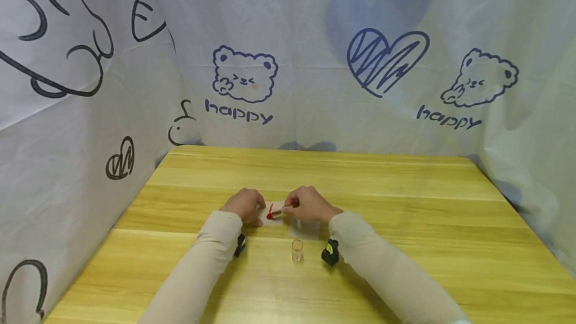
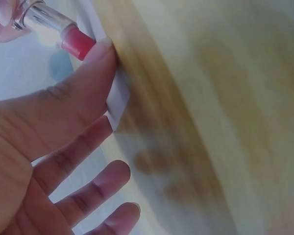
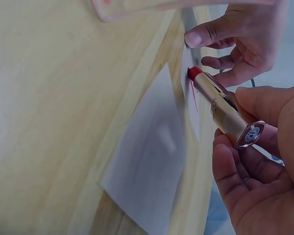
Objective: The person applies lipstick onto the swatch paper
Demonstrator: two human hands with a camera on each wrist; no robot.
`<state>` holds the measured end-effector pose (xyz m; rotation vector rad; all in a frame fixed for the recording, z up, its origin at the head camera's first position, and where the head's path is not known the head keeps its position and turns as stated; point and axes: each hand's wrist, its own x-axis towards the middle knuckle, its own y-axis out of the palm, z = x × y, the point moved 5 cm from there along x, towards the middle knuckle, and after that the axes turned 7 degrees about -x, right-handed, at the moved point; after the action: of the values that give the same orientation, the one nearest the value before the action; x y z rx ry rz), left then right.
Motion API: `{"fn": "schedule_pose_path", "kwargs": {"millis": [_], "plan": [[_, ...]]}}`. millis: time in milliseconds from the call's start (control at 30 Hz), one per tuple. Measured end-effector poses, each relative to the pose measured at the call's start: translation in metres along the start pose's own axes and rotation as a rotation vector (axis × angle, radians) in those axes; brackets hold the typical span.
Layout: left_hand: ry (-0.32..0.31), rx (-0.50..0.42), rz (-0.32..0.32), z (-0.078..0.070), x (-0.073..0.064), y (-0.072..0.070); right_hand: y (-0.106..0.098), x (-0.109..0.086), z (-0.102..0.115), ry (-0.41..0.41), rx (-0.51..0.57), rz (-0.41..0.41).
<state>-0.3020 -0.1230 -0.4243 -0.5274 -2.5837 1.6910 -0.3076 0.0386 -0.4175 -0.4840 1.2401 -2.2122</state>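
My right hand grips a gold lipstick between thumb and fingers. Its red tip touches a small white paper, where a red stroke shows. At that paper's left edge my left hand presses with the thumb; in the left wrist view its other fingers are spread and fairly straight. A second white paper lies beside the first, to the right and nearer me. Closer still stands a clear, pinkish cap, partly cut off at the top of the right wrist view.
All of this is on a yellow wood-grain table. White cloth with drawn bears and hearts hangs behind and at the sides. A black strap device is on my right wrist, another on the left.
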Motion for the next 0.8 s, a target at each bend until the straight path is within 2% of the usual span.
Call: {"fn": "schedule_pose_path", "kwargs": {"millis": [400,800], "plan": [[0.008,-0.004,-0.007,-0.0013,-0.0018,-0.0031,0.0002,-0.0012,0.0065,-0.054,-0.03,0.053],[0.05,0.011,0.002,0.0026,0.0022,0.0019,0.0001,-0.002,0.0038,-0.055,-0.026,0.034]]}}
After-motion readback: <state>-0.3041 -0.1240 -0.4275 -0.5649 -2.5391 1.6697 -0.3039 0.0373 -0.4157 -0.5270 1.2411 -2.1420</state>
